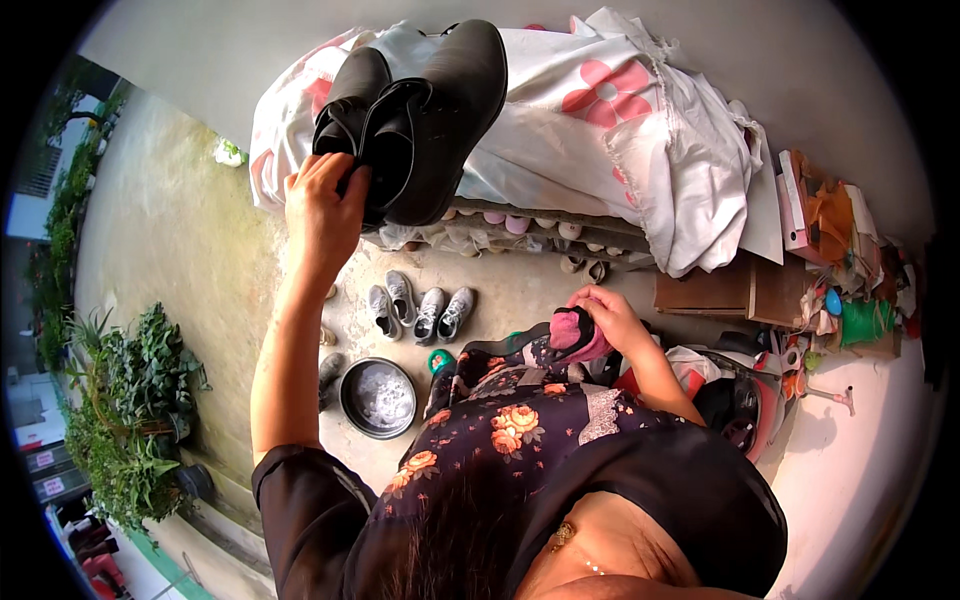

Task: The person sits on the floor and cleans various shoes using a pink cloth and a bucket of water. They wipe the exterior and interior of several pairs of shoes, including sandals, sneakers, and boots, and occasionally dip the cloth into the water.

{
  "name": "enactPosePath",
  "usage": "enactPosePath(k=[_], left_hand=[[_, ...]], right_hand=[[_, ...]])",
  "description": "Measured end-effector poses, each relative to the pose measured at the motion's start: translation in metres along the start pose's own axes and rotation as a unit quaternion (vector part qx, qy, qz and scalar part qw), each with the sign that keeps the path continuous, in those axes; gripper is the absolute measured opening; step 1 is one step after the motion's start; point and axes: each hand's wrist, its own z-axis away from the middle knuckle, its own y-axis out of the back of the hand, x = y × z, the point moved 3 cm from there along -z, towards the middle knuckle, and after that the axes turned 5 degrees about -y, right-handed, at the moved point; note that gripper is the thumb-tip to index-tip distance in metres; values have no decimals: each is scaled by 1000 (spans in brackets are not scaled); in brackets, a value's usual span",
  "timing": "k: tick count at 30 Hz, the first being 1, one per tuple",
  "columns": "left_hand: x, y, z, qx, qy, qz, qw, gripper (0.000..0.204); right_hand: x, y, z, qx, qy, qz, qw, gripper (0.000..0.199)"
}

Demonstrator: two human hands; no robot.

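Note:
My left hand (322, 210) is raised and grips a pair of black leather shoes (425, 110) by their openings, soles facing away from me. My right hand (610, 318) is lower, near my waist, closed on a pink cloth (572, 333) bunched against my dark flowered dress (510, 420). Behind the shoes stands a shoe rack (520, 225) draped with a white sheet with pink flowers (600, 110).
Two pairs of grey sneakers (418, 310) lie on the concrete floor below the rack. A round metal basin (378, 397) with foamy water sits near my feet. Potted plants (135, 400) line the left edge. Boxes, boards and clutter (820, 260) pile at the right.

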Motion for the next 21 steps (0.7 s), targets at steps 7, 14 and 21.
enactPosePath(k=[7,14,21], left_hand=[[-41,-139,-48,16,-139,-182,973,15],[-40,-135,-44,-89,-8,-247,965,26],[-6,-105,-44,-112,90,59,988,23]], right_hand=[[44,10,33,77,-36,-58,995,17],[68,4,48,131,-79,-356,922,26],[95,27,55,137,-63,-492,857,24]])
